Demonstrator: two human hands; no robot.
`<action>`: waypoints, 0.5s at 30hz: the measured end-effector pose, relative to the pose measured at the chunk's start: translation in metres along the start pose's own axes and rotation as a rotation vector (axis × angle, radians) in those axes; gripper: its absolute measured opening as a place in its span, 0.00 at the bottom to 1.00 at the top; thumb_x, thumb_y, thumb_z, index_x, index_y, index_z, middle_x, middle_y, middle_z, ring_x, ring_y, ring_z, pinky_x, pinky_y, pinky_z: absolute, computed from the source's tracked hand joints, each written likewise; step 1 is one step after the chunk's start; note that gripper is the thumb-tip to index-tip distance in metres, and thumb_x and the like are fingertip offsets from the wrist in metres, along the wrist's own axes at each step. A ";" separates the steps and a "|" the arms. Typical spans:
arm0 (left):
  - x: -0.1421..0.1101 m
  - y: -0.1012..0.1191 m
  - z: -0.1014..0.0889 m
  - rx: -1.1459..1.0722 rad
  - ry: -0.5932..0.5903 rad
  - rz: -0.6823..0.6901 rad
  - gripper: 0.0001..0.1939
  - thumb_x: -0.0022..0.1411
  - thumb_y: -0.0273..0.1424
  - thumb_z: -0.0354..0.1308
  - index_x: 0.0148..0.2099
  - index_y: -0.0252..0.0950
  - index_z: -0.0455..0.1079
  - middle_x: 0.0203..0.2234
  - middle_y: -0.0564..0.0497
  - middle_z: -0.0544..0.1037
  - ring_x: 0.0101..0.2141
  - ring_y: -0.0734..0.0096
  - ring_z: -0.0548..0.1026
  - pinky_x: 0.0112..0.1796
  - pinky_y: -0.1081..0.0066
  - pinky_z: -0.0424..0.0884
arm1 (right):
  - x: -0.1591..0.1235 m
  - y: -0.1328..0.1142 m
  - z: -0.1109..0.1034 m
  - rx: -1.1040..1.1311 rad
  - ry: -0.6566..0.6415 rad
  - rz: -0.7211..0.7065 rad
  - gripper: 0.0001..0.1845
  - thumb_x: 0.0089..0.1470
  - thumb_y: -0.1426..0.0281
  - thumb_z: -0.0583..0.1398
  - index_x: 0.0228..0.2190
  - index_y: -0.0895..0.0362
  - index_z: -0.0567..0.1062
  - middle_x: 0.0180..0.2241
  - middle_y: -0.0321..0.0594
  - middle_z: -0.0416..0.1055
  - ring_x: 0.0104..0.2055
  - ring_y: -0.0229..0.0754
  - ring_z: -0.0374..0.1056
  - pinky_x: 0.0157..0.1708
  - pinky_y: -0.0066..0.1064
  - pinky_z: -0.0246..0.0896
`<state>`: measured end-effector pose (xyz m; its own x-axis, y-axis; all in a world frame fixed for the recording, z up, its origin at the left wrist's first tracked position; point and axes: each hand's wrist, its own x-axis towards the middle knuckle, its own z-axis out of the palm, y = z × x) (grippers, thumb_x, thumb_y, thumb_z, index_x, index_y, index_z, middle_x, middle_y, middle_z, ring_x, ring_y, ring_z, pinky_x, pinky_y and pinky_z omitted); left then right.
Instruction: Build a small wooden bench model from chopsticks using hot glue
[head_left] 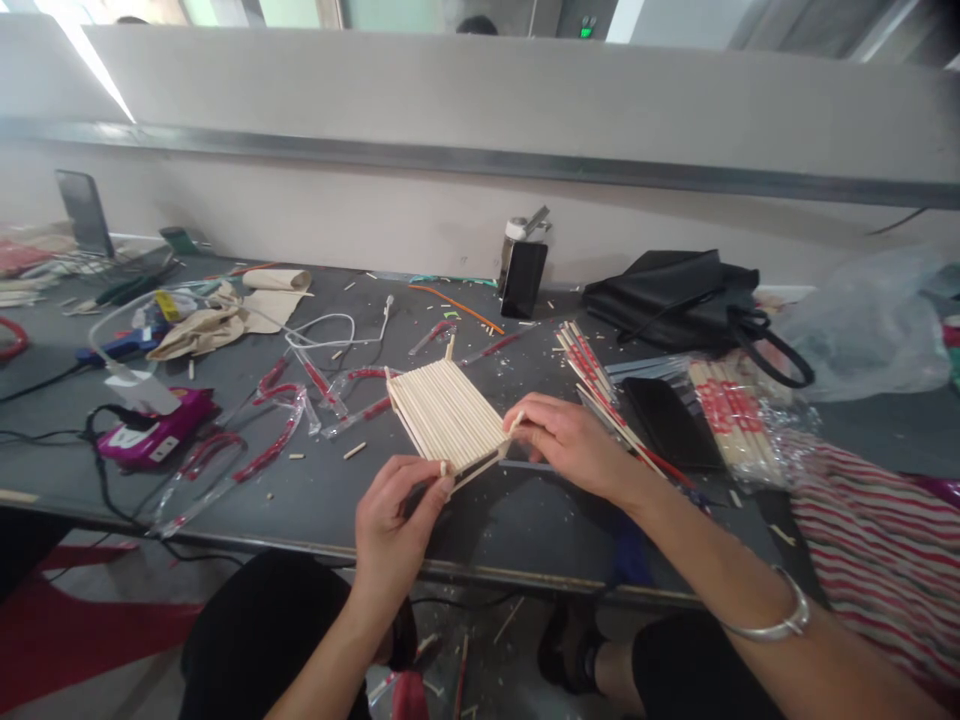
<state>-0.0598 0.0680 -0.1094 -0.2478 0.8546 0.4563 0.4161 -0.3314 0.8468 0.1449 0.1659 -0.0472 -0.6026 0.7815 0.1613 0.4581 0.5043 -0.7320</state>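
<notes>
Between my hands is a small frame of pale wooden sticks, its top a flat row of sticks laid side by side, with short posts standing up at the corners. My left hand pinches the near left corner post between thumb and fingers. At the right corner, my right hand has its fingers closed round another post. The frame is tilted a little over the table, and its underside is mostly hidden.
Torn red-and-clear wrappers and stick scraps litter the grey table. Wrapped chopsticks, loose chopsticks, a black bag and a striped cloth lie right. A phone leans on a bottle; a purple power strip sits left.
</notes>
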 end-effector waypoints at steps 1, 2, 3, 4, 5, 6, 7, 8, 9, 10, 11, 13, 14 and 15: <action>0.000 0.000 0.000 0.001 0.000 -0.001 0.04 0.60 0.30 0.61 0.38 0.40 0.76 0.33 0.51 0.77 0.34 0.71 0.75 0.34 0.73 0.71 | 0.000 0.000 0.000 -0.009 0.000 -0.007 0.08 0.60 0.74 0.54 0.31 0.55 0.72 0.36 0.36 0.69 0.24 0.32 0.66 0.25 0.24 0.65; 0.000 0.001 0.000 0.001 -0.001 0.000 0.04 0.60 0.30 0.61 0.38 0.40 0.76 0.33 0.51 0.77 0.34 0.71 0.75 0.34 0.73 0.71 | 0.001 0.000 0.000 -0.018 0.000 -0.014 0.08 0.60 0.74 0.54 0.31 0.55 0.72 0.36 0.36 0.69 0.24 0.32 0.66 0.25 0.25 0.65; 0.000 0.001 0.000 0.000 -0.003 -0.001 0.04 0.60 0.30 0.61 0.38 0.40 0.76 0.33 0.51 0.77 0.34 0.71 0.75 0.34 0.73 0.71 | 0.001 0.000 0.000 -0.025 0.000 -0.021 0.08 0.60 0.75 0.54 0.30 0.55 0.72 0.36 0.36 0.69 0.24 0.32 0.66 0.26 0.25 0.64; 0.000 0.001 0.000 0.000 -0.006 -0.002 0.04 0.60 0.30 0.61 0.38 0.40 0.76 0.33 0.51 0.77 0.34 0.71 0.75 0.34 0.73 0.71 | 0.001 0.001 0.000 -0.031 0.001 -0.025 0.08 0.60 0.75 0.54 0.30 0.55 0.72 0.36 0.36 0.69 0.24 0.31 0.65 0.26 0.25 0.64; 0.000 0.001 0.000 -0.001 -0.006 -0.003 0.04 0.60 0.30 0.61 0.38 0.40 0.76 0.33 0.51 0.77 0.34 0.71 0.75 0.34 0.73 0.71 | 0.001 0.001 0.000 -0.034 0.001 -0.027 0.09 0.60 0.75 0.54 0.30 0.55 0.72 0.36 0.36 0.69 0.24 0.31 0.65 0.26 0.25 0.64; 0.000 0.002 0.000 -0.002 -0.004 -0.006 0.04 0.60 0.30 0.61 0.38 0.40 0.76 0.33 0.51 0.77 0.34 0.71 0.75 0.34 0.73 0.71 | 0.001 0.001 0.001 -0.035 0.001 -0.027 0.09 0.60 0.75 0.54 0.30 0.55 0.72 0.36 0.36 0.69 0.24 0.31 0.65 0.27 0.25 0.64; 0.001 0.002 0.000 -0.002 0.000 -0.008 0.03 0.60 0.30 0.61 0.38 0.40 0.76 0.32 0.51 0.77 0.33 0.71 0.75 0.34 0.73 0.70 | 0.001 0.001 0.001 -0.034 0.001 -0.027 0.09 0.60 0.75 0.54 0.30 0.55 0.72 0.36 0.36 0.69 0.24 0.31 0.65 0.27 0.26 0.64; 0.001 0.002 0.000 -0.001 0.003 -0.011 0.03 0.59 0.30 0.61 0.37 0.39 0.76 0.32 0.51 0.77 0.33 0.71 0.75 0.34 0.73 0.70 | 0.001 0.001 0.001 -0.033 0.001 -0.025 0.09 0.60 0.75 0.54 0.30 0.55 0.72 0.36 0.37 0.69 0.24 0.31 0.66 0.27 0.26 0.64; 0.001 0.003 -0.001 -0.001 0.004 -0.014 0.03 0.59 0.30 0.62 0.37 0.39 0.76 0.32 0.51 0.77 0.33 0.71 0.75 0.34 0.73 0.70 | 0.001 0.001 0.001 -0.031 0.001 -0.022 0.09 0.60 0.75 0.54 0.30 0.56 0.72 0.36 0.37 0.69 0.24 0.32 0.66 0.27 0.26 0.65; 0.002 0.003 -0.001 -0.003 0.002 -0.018 0.03 0.59 0.30 0.62 0.37 0.39 0.76 0.32 0.51 0.77 0.33 0.71 0.75 0.34 0.73 0.70 | 0.000 0.000 0.001 -0.028 0.001 -0.018 0.09 0.60 0.75 0.54 0.30 0.56 0.72 0.35 0.37 0.68 0.24 0.32 0.66 0.27 0.26 0.65; 0.003 0.003 -0.001 -0.009 -0.003 -0.023 0.03 0.59 0.30 0.62 0.37 0.39 0.76 0.32 0.51 0.77 0.33 0.71 0.75 0.33 0.73 0.70 | 0.000 0.000 0.001 -0.022 0.003 -0.014 0.09 0.60 0.75 0.53 0.30 0.56 0.72 0.35 0.37 0.68 0.24 0.32 0.66 0.27 0.26 0.65; 0.004 0.003 -0.003 -0.032 -0.018 -0.035 0.03 0.59 0.31 0.62 0.36 0.39 0.76 0.32 0.51 0.77 0.33 0.71 0.75 0.33 0.73 0.70 | -0.003 -0.001 0.000 -0.008 0.005 -0.004 0.08 0.60 0.74 0.53 0.31 0.56 0.72 0.35 0.37 0.68 0.25 0.32 0.67 0.26 0.26 0.65; 0.004 0.004 -0.003 -0.048 -0.025 -0.041 0.03 0.59 0.30 0.62 0.36 0.39 0.76 0.31 0.51 0.77 0.32 0.72 0.75 0.33 0.74 0.70 | -0.005 -0.001 0.000 0.001 0.005 0.000 0.08 0.59 0.74 0.53 0.31 0.56 0.72 0.35 0.37 0.68 0.26 0.33 0.67 0.26 0.26 0.66; 0.005 0.004 -0.004 -0.064 -0.031 -0.047 0.02 0.59 0.30 0.62 0.36 0.39 0.76 0.31 0.51 0.77 0.32 0.72 0.75 0.33 0.74 0.70 | -0.007 -0.002 0.000 0.010 0.004 0.003 0.08 0.59 0.74 0.54 0.31 0.55 0.72 0.35 0.37 0.68 0.26 0.33 0.67 0.26 0.26 0.66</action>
<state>-0.0629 0.0691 -0.1030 -0.2381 0.8816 0.4075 0.3471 -0.3146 0.8835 0.1486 0.1594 -0.0472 -0.5988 0.7843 0.1621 0.4529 0.4986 -0.7391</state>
